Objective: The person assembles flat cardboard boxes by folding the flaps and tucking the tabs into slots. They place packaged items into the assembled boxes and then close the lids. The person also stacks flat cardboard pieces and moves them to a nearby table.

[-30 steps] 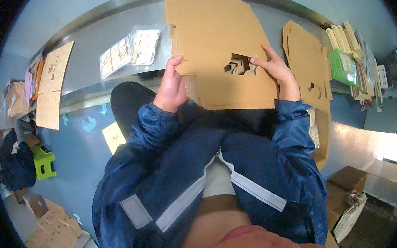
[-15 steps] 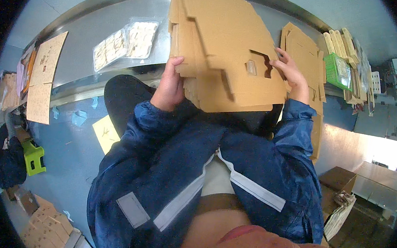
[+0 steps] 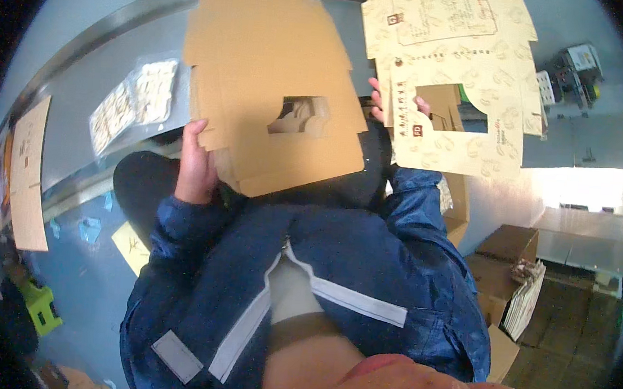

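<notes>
A flat brown cardboard box blank (image 3: 263, 54) with a cut-out window tilts up over my lap. My left hand (image 3: 196, 165) is closed on its left edge, thumb on the near face and the other fingers hidden behind. Off to the right, my right hand (image 3: 377, 101) grips a second flat box blank (image 3: 459, 153), cream with brown printing. Some fingertips show at that blank's left edge and one fingertip at its window; the rest of the hand is behind it. The two blanks are apart at their near ends.
Two clear trays of pale pieces (image 3: 154, 93) sit on the metal table (image 3: 78, 127). A printed cardboard sheet (image 3: 29, 182) stands at far left, above a green stool (image 3: 40, 307). Yellow paper (image 3: 131, 248) lies by my leg. Cardboard boxes (image 3: 507, 243) are at lower right.
My right hand has left the brown blank's right side and now holds a cream printed blank, swung out to the right. The brown blank and my left hand appear further left.
</notes>
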Demonstrator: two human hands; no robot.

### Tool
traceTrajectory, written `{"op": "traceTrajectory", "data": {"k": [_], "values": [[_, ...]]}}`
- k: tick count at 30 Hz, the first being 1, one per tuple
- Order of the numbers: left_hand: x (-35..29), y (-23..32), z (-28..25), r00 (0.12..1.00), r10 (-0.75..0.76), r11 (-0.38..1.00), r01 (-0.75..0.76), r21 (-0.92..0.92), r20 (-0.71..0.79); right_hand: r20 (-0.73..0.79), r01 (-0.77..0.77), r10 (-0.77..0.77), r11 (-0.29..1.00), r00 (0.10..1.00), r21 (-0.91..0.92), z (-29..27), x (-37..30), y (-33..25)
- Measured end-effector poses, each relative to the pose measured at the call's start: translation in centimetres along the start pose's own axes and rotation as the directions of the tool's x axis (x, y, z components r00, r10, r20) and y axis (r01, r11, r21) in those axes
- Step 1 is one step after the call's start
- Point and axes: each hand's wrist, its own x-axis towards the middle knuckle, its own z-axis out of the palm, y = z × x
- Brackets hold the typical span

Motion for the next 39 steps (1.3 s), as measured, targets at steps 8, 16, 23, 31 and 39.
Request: {"op": "traceTrajectory", "data": {"k": [8,16,23,31,39], "values": [[0.2,-0.3,0.5,0.999,0.006,0.999,-0.008,0.039,0.042,0.084,-0.027,0.034,0.997,0.996,-0.074,-0.5,-0.6,-0.8],[0.2,-0.2,0.1,1.0,0.017,0.997,-0.019,0.074,0.026,0.115,-0.04,0.048,0.996,0.992,-0.075,-0.8,-0.2,-0.7],[-0.3,-0.2,0.8,0.999,0.041,0.994,-0.043,0.101,0.021,0.037,-0.024,0.03,0.988,0.999,-0.15,-0.7,-0.3,-0.8],[0.1,-0.6,0.5,0.996,0.043,0.992,-0.034,0.119,-0.074,-0.255,-0.112,-0.271,0.45,0.928,-0.886,-1.8,-0.4,-0.2],[-1.2,-0.7,0.6,0.989,0.128,0.959,-0.142,0.247,0.072,-0.087,-0.242,-0.342,-0.444,0.936,-0.863,2.0,5.5,8.1]]}}
